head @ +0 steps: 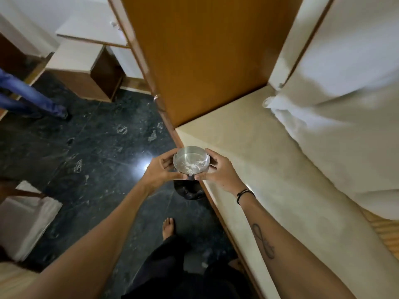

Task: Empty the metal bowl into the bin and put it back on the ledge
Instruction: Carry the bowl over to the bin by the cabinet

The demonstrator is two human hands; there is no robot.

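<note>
I hold a small round metal bowl point(190, 161) between both hands, over the front edge of the cream ledge point(269, 169). White crumbs or scraps lie in its bottom. My left hand point(162, 170) grips its left side and my right hand point(216, 169) grips its right side, thumbs meeting at the near rim. Directly below the bowl, on the dark floor, stands a bin lined with a black bag point(190, 189), mostly hidden by my hands.
A wooden cupboard side point(205, 61) rises at the ledge's far end. White curtains point(345, 104) hang over the ledge at right. Another person's jeans-clad legs point(32, 98) stand far left on the dark marble floor point(97, 147). My bare foot point(168, 227) is near the ledge's base.
</note>
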